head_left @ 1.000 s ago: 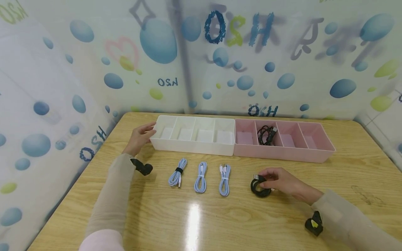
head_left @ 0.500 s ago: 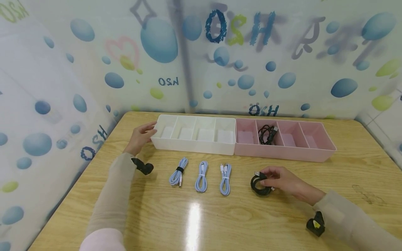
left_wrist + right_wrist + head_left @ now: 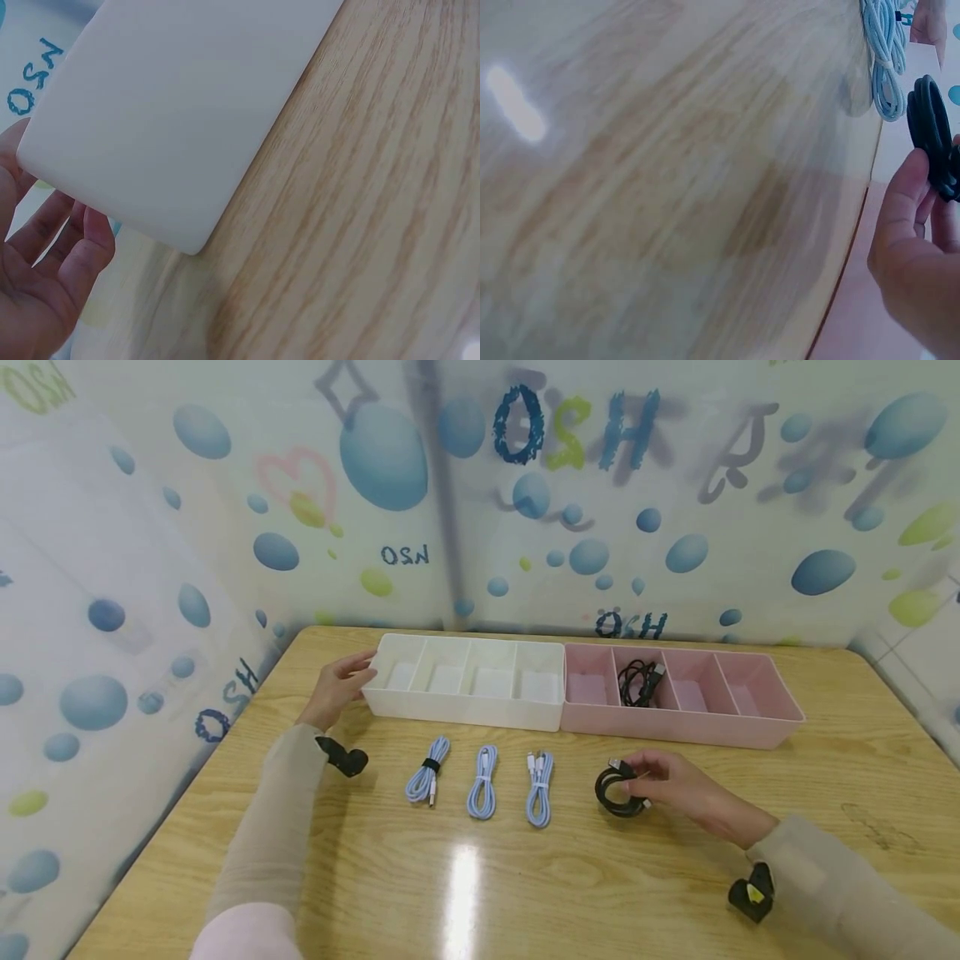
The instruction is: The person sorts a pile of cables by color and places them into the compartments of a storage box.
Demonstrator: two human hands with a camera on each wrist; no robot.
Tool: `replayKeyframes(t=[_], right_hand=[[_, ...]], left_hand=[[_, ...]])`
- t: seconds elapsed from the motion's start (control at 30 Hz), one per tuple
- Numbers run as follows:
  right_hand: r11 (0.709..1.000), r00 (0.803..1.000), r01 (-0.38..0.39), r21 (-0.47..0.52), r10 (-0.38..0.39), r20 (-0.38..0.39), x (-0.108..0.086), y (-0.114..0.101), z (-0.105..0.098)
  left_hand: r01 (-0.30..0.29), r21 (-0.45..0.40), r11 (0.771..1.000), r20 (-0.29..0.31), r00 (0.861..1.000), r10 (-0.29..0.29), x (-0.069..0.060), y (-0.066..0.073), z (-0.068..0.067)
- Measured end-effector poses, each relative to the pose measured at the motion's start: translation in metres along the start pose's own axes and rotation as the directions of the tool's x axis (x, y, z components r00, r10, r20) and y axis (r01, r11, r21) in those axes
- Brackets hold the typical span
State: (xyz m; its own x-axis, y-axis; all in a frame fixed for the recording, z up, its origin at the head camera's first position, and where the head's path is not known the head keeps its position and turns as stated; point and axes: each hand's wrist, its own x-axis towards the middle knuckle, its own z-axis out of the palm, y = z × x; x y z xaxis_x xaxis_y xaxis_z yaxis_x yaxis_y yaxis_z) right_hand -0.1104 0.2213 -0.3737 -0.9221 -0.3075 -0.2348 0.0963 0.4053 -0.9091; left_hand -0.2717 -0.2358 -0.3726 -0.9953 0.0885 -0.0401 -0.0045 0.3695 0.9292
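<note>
Pinching the round coil of thin black USB cable [image 3: 928, 131], your right hand [image 3: 678, 785] has its thumb and fingers clamped on one side of the bundle, which appears raised off the wood-grain table [image 3: 570, 877]. Expect it to be light and springy, not fragile; the smooth jacket may slide a little, so hold all the strands together rather than the metal plug. To its left lie three light-blue coiled cables [image 3: 422, 781] [image 3: 480, 789] [image 3: 537, 806], each tied around the middle. Behind stands the pink four-compartment plastic tray [image 3: 678, 727], a second black cable [image 3: 636, 685] in its second compartment from the left. Beside that, your left hand [image 3: 330, 693], fingers apart and relaxed, touches the far end of the white plastic tray [image 3: 465, 708].
</note>
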Motion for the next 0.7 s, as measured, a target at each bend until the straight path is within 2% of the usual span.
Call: replayKeyframes(t=[0.27, 0.5, 0.7], right_hand=[[0.998, 0.999, 0.004, -0.057, -0.006, -0.037, 0.004, -0.011, -0.008], [0.994, 0.996, 0.072, -0.082, -0.075, -0.043, 0.009, -0.025, -0.017], [0.997, 0.999, 0.026, -0.071, -0.029, -0.038, 0.010, -0.035, -0.022]], left_hand=[[0.006, -0.003, 1.000, -0.002, 1.000, -0.006, 0.001, -0.001, 0.000], [0.013, 0.006, 1.000, -0.004, 1.000, -0.013, 0.001, 0.000, 0.000], [0.016, 0.009, 1.000, -0.003, 1.000, -0.016, 0.001, 0.001, 0.000]])
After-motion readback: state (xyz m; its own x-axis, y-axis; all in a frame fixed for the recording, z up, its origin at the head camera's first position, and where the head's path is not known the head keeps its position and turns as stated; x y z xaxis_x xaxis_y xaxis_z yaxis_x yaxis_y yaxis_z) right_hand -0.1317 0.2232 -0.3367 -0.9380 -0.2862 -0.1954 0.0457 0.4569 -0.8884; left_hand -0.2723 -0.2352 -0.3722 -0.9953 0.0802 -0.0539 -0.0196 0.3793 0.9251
